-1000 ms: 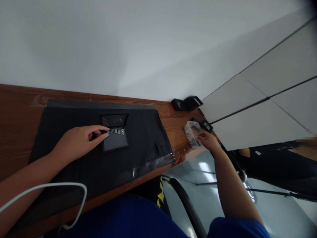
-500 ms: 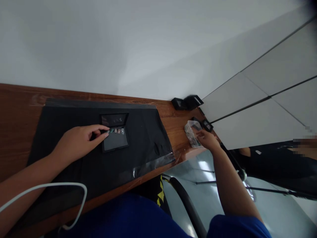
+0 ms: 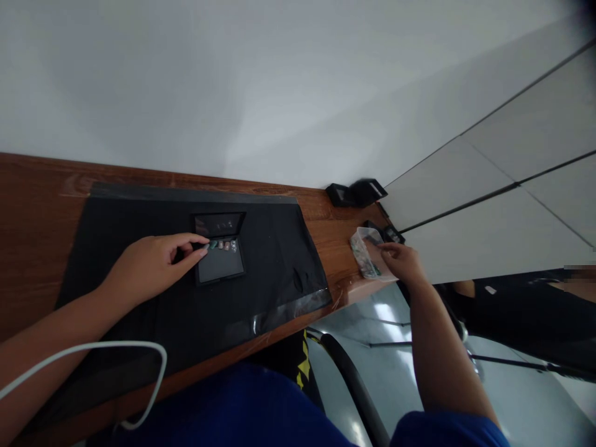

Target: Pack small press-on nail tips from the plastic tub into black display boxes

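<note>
A small black case [image 3: 221,261] lies open on a black mat [image 3: 261,273], with a row of small coloured pieces [image 3: 224,246] along its hinge. My left hand [image 3: 149,264] rests on the mat at the case's left edge, thumb and forefinger pinched together against that edge by the first piece. My right hand [image 3: 404,262] reaches to the desk's right end. Its fingers are drawn together inside a clear plastic container [image 3: 365,248] of small items; what they hold is hidden.
The mat lies on a brown wooden desk [image 3: 41,217] against a white wall. Black holders [image 3: 356,192] stand at the back right corner, and another small black piece [image 3: 391,234] sits behind the container. A white cable [image 3: 116,354] loops over the near edge. A chair arm [image 3: 349,379] is below.
My right hand has slid slightly right and nearer along the clear container. My left hand stays at the case's edge. The view has shifted a little.
</note>
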The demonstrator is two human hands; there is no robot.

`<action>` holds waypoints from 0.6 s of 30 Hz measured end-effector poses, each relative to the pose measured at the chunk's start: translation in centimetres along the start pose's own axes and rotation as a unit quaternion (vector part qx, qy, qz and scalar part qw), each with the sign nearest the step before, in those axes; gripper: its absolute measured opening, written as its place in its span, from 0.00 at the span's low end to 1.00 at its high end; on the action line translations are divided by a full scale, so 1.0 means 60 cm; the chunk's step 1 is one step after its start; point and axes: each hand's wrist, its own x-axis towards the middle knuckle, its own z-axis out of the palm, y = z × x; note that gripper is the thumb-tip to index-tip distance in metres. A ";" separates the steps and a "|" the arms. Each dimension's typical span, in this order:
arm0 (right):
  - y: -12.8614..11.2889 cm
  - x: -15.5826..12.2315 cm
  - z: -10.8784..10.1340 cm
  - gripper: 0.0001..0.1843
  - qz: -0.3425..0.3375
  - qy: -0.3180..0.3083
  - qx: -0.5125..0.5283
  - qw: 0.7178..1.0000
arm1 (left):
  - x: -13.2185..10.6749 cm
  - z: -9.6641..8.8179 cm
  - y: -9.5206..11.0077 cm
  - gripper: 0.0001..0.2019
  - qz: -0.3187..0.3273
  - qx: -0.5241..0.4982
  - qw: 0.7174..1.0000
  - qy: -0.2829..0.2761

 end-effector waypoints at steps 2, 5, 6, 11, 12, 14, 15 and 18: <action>-0.012 -0.006 -0.017 0.22 0.006 0.024 0.025 0.999 | -0.001 0.001 0.000 0.23 0.001 -0.003 1.000 0.005; -0.063 -0.026 -0.034 0.24 -0.015 0.124 0.130 0.984 | -0.005 0.001 0.000 0.19 -0.010 -0.007 1.000 0.020; -0.091 -0.037 -0.037 0.21 -0.040 0.175 0.186 0.966 | -0.007 0.001 0.001 0.18 -0.010 -0.013 0.999 0.033; -0.297 -0.126 -0.014 0.07 -0.251 0.215 0.336 0.882 | -0.019 -0.002 0.021 0.22 0.089 -0.065 0.990 0.088; -0.341 -0.146 -0.003 0.08 -0.299 0.193 0.356 0.864 | -0.023 -0.002 0.024 0.22 0.118 -0.072 0.987 0.079; -0.420 -0.180 0.023 0.11 -0.375 0.148 0.397 0.825 | -0.029 0.002 0.027 0.19 0.162 -0.092 0.982 0.038; -0.452 -0.194 0.036 0.11 -0.412 0.141 0.414 0.799 | -0.032 0.004 0.025 0.17 0.172 -0.107 0.979 0.012; -0.517 -0.219 0.072 0.13 -0.466 0.116 0.395 0.783 | -0.035 0.013 0.018 0.17 0.157 -0.164 0.973 -0.044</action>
